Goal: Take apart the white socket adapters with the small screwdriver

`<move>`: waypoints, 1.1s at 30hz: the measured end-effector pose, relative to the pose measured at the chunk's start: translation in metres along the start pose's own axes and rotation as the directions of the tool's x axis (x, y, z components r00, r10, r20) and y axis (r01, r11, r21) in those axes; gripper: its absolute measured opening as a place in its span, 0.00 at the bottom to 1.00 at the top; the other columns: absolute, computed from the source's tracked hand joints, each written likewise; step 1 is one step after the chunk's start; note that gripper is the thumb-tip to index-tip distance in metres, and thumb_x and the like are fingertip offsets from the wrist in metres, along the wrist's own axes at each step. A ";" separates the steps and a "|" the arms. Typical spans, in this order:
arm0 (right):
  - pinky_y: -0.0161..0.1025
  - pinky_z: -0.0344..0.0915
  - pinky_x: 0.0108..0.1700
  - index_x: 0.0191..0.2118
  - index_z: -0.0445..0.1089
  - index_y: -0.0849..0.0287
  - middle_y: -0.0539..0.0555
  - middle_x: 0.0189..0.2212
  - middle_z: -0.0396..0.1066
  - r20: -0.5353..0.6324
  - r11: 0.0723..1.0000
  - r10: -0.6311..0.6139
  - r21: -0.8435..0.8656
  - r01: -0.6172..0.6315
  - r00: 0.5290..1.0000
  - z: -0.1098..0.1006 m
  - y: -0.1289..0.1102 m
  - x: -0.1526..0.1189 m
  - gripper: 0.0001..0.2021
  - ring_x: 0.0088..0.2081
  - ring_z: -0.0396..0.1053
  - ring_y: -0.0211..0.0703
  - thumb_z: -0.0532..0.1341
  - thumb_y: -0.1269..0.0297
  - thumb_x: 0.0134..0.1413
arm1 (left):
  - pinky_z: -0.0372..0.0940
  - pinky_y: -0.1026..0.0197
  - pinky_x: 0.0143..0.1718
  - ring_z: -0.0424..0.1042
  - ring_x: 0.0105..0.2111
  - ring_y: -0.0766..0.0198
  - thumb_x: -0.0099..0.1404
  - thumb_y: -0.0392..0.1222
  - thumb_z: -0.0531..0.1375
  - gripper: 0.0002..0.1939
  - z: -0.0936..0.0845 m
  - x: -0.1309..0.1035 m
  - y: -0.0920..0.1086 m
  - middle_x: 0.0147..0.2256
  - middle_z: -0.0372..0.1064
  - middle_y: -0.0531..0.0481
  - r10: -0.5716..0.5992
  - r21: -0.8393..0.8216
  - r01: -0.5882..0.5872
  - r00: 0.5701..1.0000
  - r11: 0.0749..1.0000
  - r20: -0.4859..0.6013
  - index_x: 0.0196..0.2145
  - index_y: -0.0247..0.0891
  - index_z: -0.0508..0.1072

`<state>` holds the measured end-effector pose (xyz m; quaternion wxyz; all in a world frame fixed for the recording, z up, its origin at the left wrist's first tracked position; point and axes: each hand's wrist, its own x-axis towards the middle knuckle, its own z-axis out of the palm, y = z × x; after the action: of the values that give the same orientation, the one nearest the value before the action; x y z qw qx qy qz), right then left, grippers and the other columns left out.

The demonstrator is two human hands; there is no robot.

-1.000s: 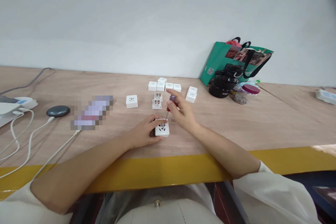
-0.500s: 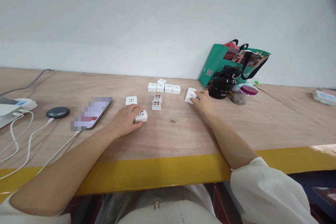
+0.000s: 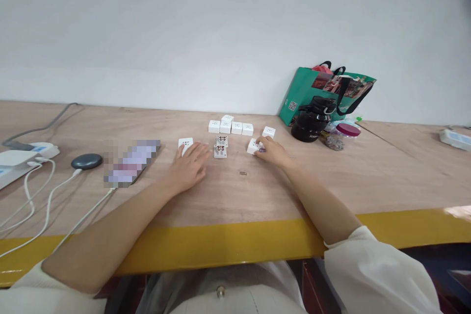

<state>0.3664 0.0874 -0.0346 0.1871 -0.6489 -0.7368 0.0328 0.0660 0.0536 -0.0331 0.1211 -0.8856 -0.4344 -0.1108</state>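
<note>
I log remotely: left hand (image 3: pixel 189 168) spread, overlapping one socket (image 3: pixel 184 142); right hand (image 3: pixel 273 151) pinching another socket (image 3: pixel 252 145), nearer the desk (image 3: pixel 235 198)'s back edge, screwdriver (image 3: pixel 262 149) alongside, droppable should grip loosen.

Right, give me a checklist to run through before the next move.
1. Right hand on a white square plastic socket: ok, fingers touching it.
2. Purple-handled metal screwdriver in the right hand: ok, shaft sticking out past it.
3. Left hand free: cannot tell, its underside is hidden.
4. Two white plastic socket parts with reddish-brown insides in view: ok, between the hands.
5. Glossy black flask apart from the right hand: ok, standing beyond it.
</note>
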 end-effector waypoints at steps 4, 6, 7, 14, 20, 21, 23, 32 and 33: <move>0.44 0.64 0.44 0.50 0.61 0.54 0.56 0.49 0.62 -0.118 0.990 -0.075 0.107 0.087 0.990 0.005 -0.027 0.001 0.18 0.46 0.66 0.48 0.56 0.61 0.52 | 0.37 0.38 0.58 0.47 0.61 0.51 0.65 0.39 0.48 0.21 0.014 0.007 0.013 0.56 0.59 0.44 0.067 -0.043 -0.065 0.996 0.997 0.053 0.55 0.39 0.61; 0.42 0.64 0.47 0.50 0.62 0.54 0.54 0.49 0.63 -0.179 0.950 -0.185 0.219 0.222 0.966 0.012 -0.044 0.003 0.17 0.48 0.65 0.46 0.57 0.61 0.53 | 0.40 0.39 0.58 0.51 0.59 0.51 0.66 0.40 0.47 0.20 0.017 0.008 0.014 0.54 0.63 0.44 0.069 -0.059 -0.065 0.994 0.996 0.083 0.54 0.39 0.63; 0.42 0.64 0.47 0.50 0.62 0.53 0.54 0.49 0.63 -0.184 0.930 -0.229 0.249 0.271 0.956 0.016 -0.052 0.005 0.17 0.48 0.64 0.45 0.57 0.61 0.53 | 0.42 0.40 0.58 0.53 0.59 0.51 0.66 0.40 0.47 0.20 0.018 0.008 0.014 0.54 0.63 0.44 0.072 -0.065 -0.066 0.993 0.996 0.095 0.54 0.38 0.63; 0.44 0.64 0.48 0.51 0.62 0.55 0.55 0.52 0.61 -0.095 0.924 -0.310 0.206 0.323 0.946 0.039 -0.077 0.011 0.18 0.48 0.65 0.45 0.57 0.60 0.54 | 0.43 0.42 0.58 0.59 0.55 0.53 0.65 0.39 0.48 0.18 0.014 0.007 0.013 0.54 0.62 0.42 0.066 -0.092 -0.056 0.991 0.994 0.115 0.51 0.37 0.66; 0.42 0.64 0.46 0.51 0.62 0.56 0.55 0.51 0.62 -0.025 0.890 -0.422 0.182 0.419 0.906 0.031 -0.065 0.001 0.17 0.47 0.65 0.43 0.57 0.62 0.55 | 0.40 0.40 0.58 0.62 0.53 0.54 0.65 0.42 0.48 0.18 0.011 0.006 0.007 0.54 0.62 0.42 0.006 -0.173 0.019 0.989 0.985 0.145 0.51 0.39 0.66; 0.41 0.65 0.45 0.51 0.62 0.55 0.56 0.51 0.61 -0.029 0.890 -0.426 0.166 0.425 0.904 0.030 -0.065 0.001 0.17 0.47 0.65 0.43 0.56 0.62 0.55 | 0.40 0.40 0.58 0.62 0.53 0.55 0.66 0.42 0.48 0.18 0.011 0.006 0.005 0.54 0.62 0.43 0.009 -0.183 0.018 0.990 0.983 0.144 0.51 0.39 0.66; 0.41 0.65 0.43 0.52 0.62 0.55 0.57 0.53 0.59 -0.046 0.895 -0.420 0.141 0.422 0.906 0.029 -0.068 0.002 0.17 0.47 0.65 0.43 0.56 0.62 0.56 | 0.39 0.40 0.58 0.62 0.53 0.55 0.65 0.42 0.48 0.18 0.012 0.006 0.001 0.53 0.62 0.43 0.021 -0.197 0.007 0.990 0.980 0.139 0.51 0.40 0.66; 0.42 0.65 0.45 0.49 0.65 0.54 0.56 0.54 0.58 0.003 0.869 -0.452 0.229 0.439 0.892 0.032 -0.080 0.020 0.14 0.47 0.65 0.43 0.56 0.64 0.56 | 0.40 0.40 0.58 0.61 0.53 0.57 0.65 0.44 0.48 0.17 0.010 0.006 -0.017 0.53 0.63 0.46 0.136 -0.262 -0.097 0.981 0.960 0.136 0.50 0.43 0.65; 0.42 0.65 0.46 0.49 0.65 0.54 0.56 0.54 0.58 0.000 0.862 -0.457 0.247 0.443 0.890 0.032 -0.080 0.018 0.14 0.48 0.65 0.43 0.56 0.64 0.56 | 0.40 0.40 0.58 0.61 0.53 0.56 0.65 0.45 0.49 0.17 0.010 0.006 -0.018 0.53 0.62 0.46 0.139 -0.263 -0.102 0.982 0.959 0.126 0.51 0.43 0.65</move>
<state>0.2796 0.0984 -0.0369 0.2452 -0.4304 -0.8634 0.0962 0.0560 0.0716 -0.0389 -0.0189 -0.9243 -0.3693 -0.0943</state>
